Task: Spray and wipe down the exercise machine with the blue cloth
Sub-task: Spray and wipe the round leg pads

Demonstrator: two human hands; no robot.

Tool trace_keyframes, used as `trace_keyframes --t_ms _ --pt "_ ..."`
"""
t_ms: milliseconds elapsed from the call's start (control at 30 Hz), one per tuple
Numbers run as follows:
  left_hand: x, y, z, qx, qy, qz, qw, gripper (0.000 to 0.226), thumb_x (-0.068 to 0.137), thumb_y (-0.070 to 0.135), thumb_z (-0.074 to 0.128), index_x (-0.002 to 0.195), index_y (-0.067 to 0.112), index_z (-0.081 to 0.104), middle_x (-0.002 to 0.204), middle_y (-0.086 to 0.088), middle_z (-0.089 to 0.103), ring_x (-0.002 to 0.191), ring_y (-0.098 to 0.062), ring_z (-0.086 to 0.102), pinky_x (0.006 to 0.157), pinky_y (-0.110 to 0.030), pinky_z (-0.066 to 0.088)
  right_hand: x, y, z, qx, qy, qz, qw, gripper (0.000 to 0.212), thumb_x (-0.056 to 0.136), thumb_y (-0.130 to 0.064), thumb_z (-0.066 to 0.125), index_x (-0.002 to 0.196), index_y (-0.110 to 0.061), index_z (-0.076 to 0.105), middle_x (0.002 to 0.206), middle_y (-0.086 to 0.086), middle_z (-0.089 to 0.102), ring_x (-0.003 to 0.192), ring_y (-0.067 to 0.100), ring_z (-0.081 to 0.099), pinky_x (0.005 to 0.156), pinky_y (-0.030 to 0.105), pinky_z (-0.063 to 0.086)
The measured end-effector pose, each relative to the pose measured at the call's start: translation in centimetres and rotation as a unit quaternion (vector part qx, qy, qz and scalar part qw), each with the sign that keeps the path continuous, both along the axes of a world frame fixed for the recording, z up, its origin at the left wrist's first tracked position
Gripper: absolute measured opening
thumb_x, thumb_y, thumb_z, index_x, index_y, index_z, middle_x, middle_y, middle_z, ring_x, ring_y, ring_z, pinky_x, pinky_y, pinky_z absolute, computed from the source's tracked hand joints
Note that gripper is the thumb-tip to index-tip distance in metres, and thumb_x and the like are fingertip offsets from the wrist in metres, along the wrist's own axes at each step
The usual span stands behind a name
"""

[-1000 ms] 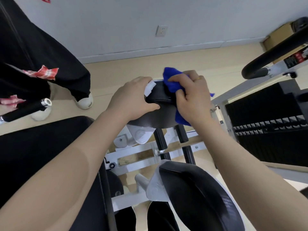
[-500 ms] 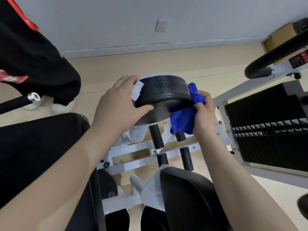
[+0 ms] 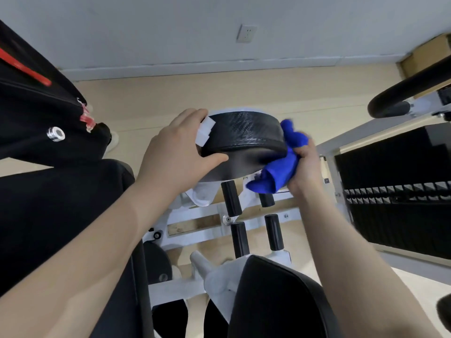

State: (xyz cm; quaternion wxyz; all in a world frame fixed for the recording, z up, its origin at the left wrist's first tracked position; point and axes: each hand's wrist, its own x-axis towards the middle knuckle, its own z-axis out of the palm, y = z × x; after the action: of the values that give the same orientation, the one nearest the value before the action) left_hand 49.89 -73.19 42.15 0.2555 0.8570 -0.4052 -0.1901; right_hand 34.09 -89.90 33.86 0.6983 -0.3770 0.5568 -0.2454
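Overhead, beige floor (image 3: 305, 89) beneath black pad (image 3: 244, 132).

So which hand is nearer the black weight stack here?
Right. The right hand, gripping the bunched blue cloth, is just beside the black weight stack; the left hand is across the black padded cushion.

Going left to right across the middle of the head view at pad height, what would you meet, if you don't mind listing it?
Metal bar end → left hand → round black pad → blue cloth → right hand → black weight stack.
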Motion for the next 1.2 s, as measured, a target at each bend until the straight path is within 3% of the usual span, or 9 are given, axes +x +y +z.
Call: trace_keyframes --t_ms 200,400,600,700,800,867,933,1067,1200 --pt "0.3 -0.4 -0.3 -0.016 0.0 0.003 1.0 0.075 0.072 0.043 0.073 0.136 0.021 0.042 0.138 0.009 0.047 0.12 -0.017 0.047 0.092 -0.026 0.035 0.4 3.9 -4.4 0.143 0.107 0.0 0.984 0.034 0.084 -0.003 0.034 0.096 -0.024 0.058 0.085 0.003 0.063 0.075 0.022 0.056 0.067 0.027 0.045" --pt "-0.2 0.2 -0.4 -0.028 0.0 0.015 0.999 0.076 0.072 0.044 0.073 0.136 0.018 0.042 0.137 0.006 0.047 0.119 -0.018 0.047 0.093 -0.028 0.036 0.5 0.9 2.1 -0.033 -0.051 -0.081 0.995 0.036 0.077 0.002 0.033 0.069 -0.02 0.06 0.069 0.001 0.059 0.064 0.02 0.049 0.068 0.031 0.039" --pt "0.0 0.0 -0.5 -0.036 -0.001 0.007 0.999 0.075 0.073 0.043 0.073 0.136 0.017 0.042 0.139 0.006 0.046 0.12 -0.02 0.048 0.094 -0.031 0.037 1.7 2.5 0.8 0.004 0.156 0.023 0.988 0.033 0.088 -0.001 0.03 0.08 -0.021 0.054 0.078 0.001 0.058 0.074 0.018 0.052 0.063 0.026 0.043" --pt "-0.2 0.3 -0.5 -0.036 -0.002 0.008 0.999 0.074 0.073 0.043 0.072 0.136 0.018 0.042 0.138 0.006 0.046 0.118 -0.02 0.048 0.092 -0.031 0.038 1.5 1.9 3.1 -0.142 0.129 0.004 0.981 0.031 0.08 0.005 0.036 0.078 -0.018 0.056 0.078 0.0 0.058 0.074 0.015 0.052 0.063 0.023 0.041" --pt "-0.1 0.7 -0.4 -0.043 0.026 0.021 0.999 0.072 0.073 0.04 0.074 0.135 0.021 0.043 0.131 0.006 0.052 0.112 -0.019 0.053 0.091 -0.03 0.04 2.8 3.2 6.0 -0.34 0.142 0.078 0.926 0.026 0.077 -0.003 0.044 0.08 -0.022 0.062 0.083 -0.004 0.06 0.082 0.012 0.053 0.071 0.021 0.04" --pt "0.9 1.1 -0.2 -0.054 0.206 0.059 0.975 0.064 0.075 0.035 0.073 0.132 0.031 0.045 0.1 0.001 0.065 0.082 -0.019 0.061 0.077 -0.031 0.049 3.6 4.0 6.4 -0.414 0.213 0.116 0.878 0.031 0.076 -0.006 0.042 0.089 -0.021 0.065 0.092 -0.003 0.061 0.092 0.018 0.053 0.072 0.023 0.037" --pt "2.7 1.8 -0.6 -0.056 0.402 0.111 0.907 0.041 0.082 0.034 0.065 0.12 0.035 0.051 0.059 -0.003 0.06 0.05 -0.016 0.056 0.052 -0.027 0.05 3.6 3.9 6.2 -0.453 0.234 0.117 0.852 0.037 0.074 -0.006 0.039 0.098 -0.018 0.066 0.099 -0.002 0.061 0.097 0.022 0.052 0.073 0.014 0.035" --pt "4.9 2.2 -2.5 -0.013 0.458 0.158 0.875 0.018 0.092 0.038 0.047 0.092 0.025 0.059 0.047 -0.009 0.054 0.037 -0.015 0.052 0.042 -0.021 0.046 4.0 4.4 6.5 -0.461 0.272 0.068 0.842 0.045 0.07 -0.007 0.033 0.098 -0.017 0.067 0.099 -0.003 0.058 0.097 0.03 0.05 0.075 0.026 0.034" --pt "5.4 2.1 -3.2 -0.024 0.501 0.172 0.848 0.034 0.094 0.043 0.034 0.078 0.022 0.056 0.04 -0.003 0.052 0.034 -0.015 0.05 0.039 -0.019 0.043 6.5 9.5 7.6 -0.658 0.301 0.18 0.666 0.038 0.064 -0.017 0.037 0.083 -0.019 0.07 0.096 0.002 0.066 0.089 0.03 0.047 0.072 0.036 0.034"
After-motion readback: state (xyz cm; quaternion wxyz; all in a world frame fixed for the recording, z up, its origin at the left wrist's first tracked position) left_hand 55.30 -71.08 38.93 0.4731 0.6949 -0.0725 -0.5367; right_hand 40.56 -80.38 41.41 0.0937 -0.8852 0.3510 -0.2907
